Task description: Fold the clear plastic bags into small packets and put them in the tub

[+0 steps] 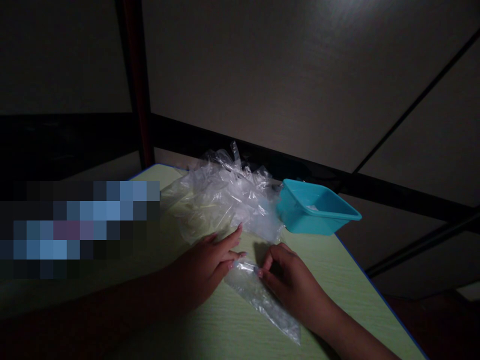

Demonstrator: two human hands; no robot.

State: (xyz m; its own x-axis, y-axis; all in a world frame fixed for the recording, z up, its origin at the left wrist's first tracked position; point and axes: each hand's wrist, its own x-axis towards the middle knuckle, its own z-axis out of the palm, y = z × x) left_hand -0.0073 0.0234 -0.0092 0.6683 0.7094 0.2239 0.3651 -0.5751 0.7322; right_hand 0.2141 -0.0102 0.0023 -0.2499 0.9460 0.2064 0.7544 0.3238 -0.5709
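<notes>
A clear plastic bag (262, 297) lies flat on the pale green table, slanting toward the front right. My right hand (287, 272) pinches its upper edge between thumb and curled fingers. At the bag's top left corner, my left hand (213, 262) rests with its fingers spread, the thumb and a fingertip touching the edge. Just beyond my hands is a heap of crumpled clear plastic bags (228, 195). Right of the heap stands a turquoise plastic bin (318, 215) with something small and pale inside.
The green table (225, 335) has a blue edge, which runs down on the right. Behind it rises a wall of pale panels (255, 75) with dark strips. A pixelated patch (86, 225) hides what lies at the left.
</notes>
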